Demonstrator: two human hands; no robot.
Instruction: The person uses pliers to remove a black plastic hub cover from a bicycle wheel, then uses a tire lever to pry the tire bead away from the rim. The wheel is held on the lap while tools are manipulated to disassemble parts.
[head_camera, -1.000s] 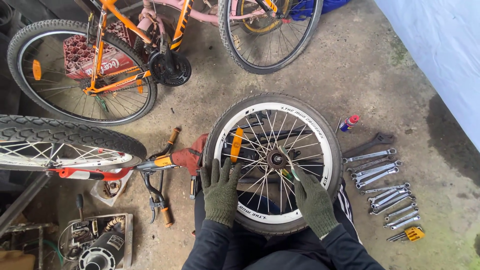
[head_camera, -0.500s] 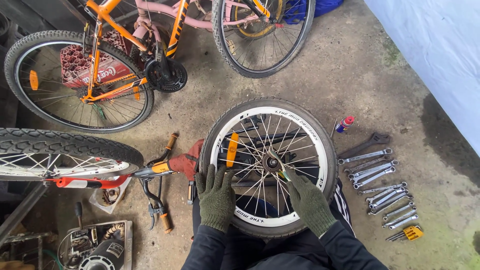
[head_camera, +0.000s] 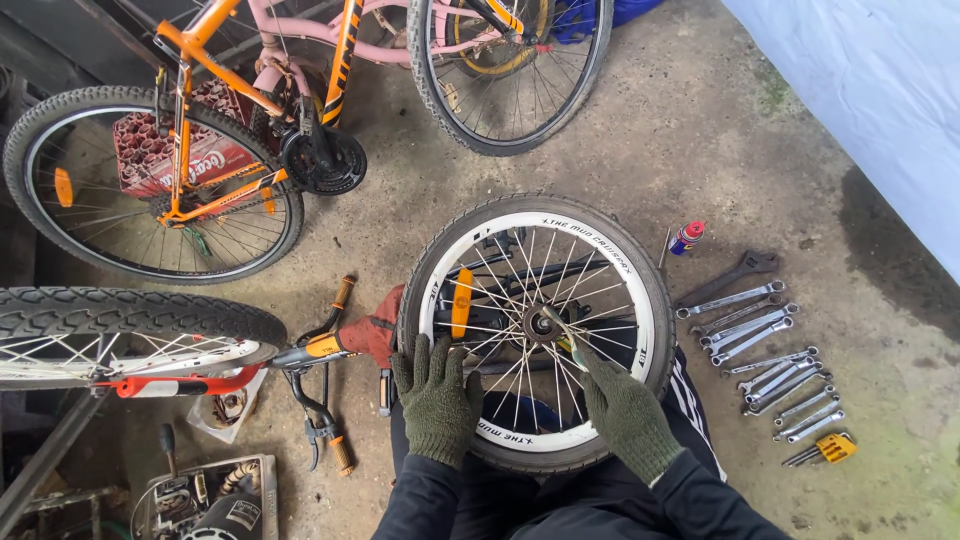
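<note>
Resting flat on the near rim, the left hand (head_camera: 437, 400), in a green knit glove, lies with fingers spread and loosely apart over the tyre and white rim of a small bicycle wheel (head_camera: 640, 310); it presses on the wheel rather than closing round it. The right hand (head_camera: 628, 415), gloved the same, has its fingers drawn together on a thin tool (head_camera: 563, 335) whose tip reaches the hub (head_camera: 540, 325) among the spokes. The wheel lies nearly flat across the person's lap, just above the dark sleeves, with an orange reflector (head_camera: 460, 302) clipped in its spokes left of the hub.

Outward to the right, a row of spanners (head_camera: 745, 325) is laid out on the floor, a second group (head_camera: 790, 385) near them, with a small yellow-handled key set (head_camera: 830, 448) at the lower end and a spray can (head_camera: 686, 237) with a red cap above. To the left lie a red rag (head_camera: 375, 330), orange-handled pliers (head_camera: 320, 425) and another knobbly-tyred wheel (head_camera: 130, 315). Beyond stand an orange bicycle (head_camera: 190, 150) and a pink one (head_camera: 420, 45). The floor (head_camera: 690, 120) is rough, stained concrete, and a pale sheet (head_camera: 870, 90) covers the upper right corner.
</note>
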